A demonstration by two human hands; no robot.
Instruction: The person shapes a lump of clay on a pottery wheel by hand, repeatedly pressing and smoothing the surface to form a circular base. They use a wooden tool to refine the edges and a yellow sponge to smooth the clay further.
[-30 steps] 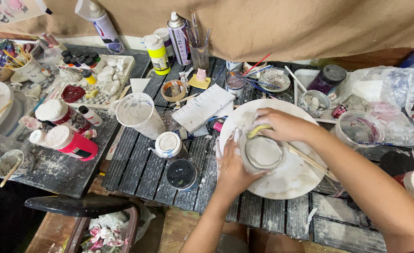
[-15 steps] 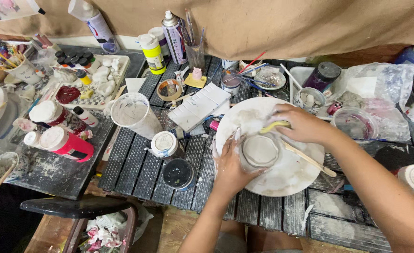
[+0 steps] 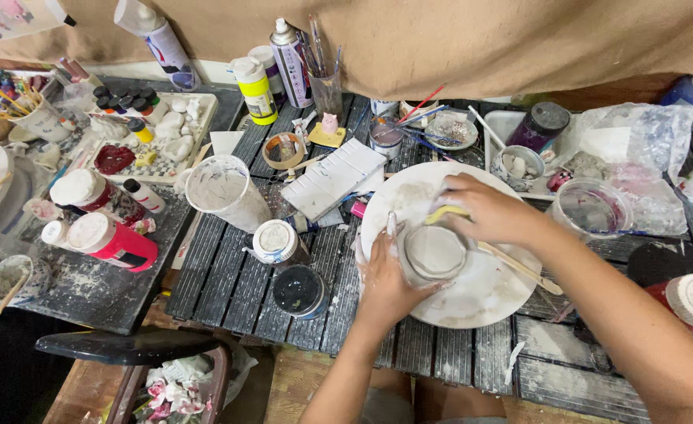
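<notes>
Clay-grey small round bowl being worked on a white round plaster bat, as half a second ago.

Going left to right: the left hand is still cupping the bowl's left wall, fingers curled around it; the right hand is pressing a yellow sponge at the far rim, having shifted slightly along it. A wooden stick is lying beside them on the slatted tabletop.

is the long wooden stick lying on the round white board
Yes, the long wooden stick lies across the round white board, beneath the right hand.
</notes>
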